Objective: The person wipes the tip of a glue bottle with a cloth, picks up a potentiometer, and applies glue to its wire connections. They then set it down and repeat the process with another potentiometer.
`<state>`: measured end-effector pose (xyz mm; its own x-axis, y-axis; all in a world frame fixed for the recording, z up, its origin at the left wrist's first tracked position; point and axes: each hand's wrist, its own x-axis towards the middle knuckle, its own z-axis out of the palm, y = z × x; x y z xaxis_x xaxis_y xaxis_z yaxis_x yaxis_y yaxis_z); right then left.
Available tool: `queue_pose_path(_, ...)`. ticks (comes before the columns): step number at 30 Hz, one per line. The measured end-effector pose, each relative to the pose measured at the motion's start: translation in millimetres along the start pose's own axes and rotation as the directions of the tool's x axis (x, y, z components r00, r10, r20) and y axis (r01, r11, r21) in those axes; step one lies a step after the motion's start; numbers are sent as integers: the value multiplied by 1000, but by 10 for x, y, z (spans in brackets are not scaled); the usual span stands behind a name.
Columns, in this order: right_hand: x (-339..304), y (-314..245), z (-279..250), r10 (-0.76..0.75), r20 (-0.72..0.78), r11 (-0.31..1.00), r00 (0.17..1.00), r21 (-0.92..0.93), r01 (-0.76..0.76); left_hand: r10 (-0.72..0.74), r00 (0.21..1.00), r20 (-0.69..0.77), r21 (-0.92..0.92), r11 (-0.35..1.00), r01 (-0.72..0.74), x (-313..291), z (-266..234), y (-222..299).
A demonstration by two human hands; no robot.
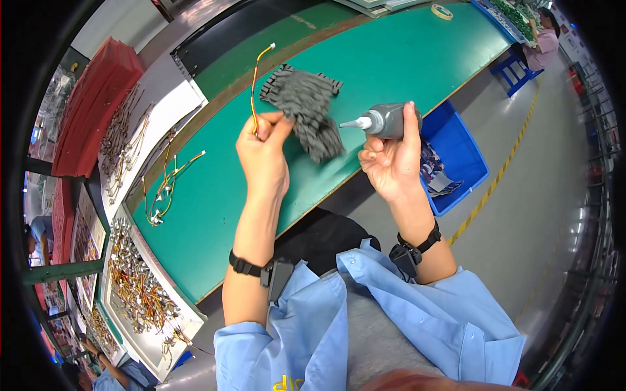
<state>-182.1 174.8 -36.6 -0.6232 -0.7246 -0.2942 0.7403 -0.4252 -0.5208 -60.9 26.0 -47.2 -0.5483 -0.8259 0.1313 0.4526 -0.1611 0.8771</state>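
Observation:
My left hand (264,150) pinches a short wire harness (255,85), its yellow, red and black wires rising to a small white connector at the top. In my right hand (392,159) is a dark grey squeeze bottle (391,121) with a pale pointed nozzle, tipped on its side so the nozzle points left. Behind and between the hands, a crumpled grey-striped cloth (306,107) lies on the green tabletop (385,58). Several more wire harnesses (171,179) with white connectors rest on the table to the left of my left hand.
A white tray (189,319) heaped with wire harnesses stands at lower left. Red sheets (98,104) are stacked at far left. Beyond the table's near edge, right, is a blue bin (466,166). A tape roll (441,12) lies at the far end, near a seated person (544,45).

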Motion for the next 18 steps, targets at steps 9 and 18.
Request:
queue_pose_path(9,-232,242,118,236,135,954,962,156,-256,251,967,-31,677,718,-165,-200,-359,162)
queue_pose_path(18,-307,674,134,427,180,874,886,171,-456,63,996,69,135,988,-72,-1010,-549,378)
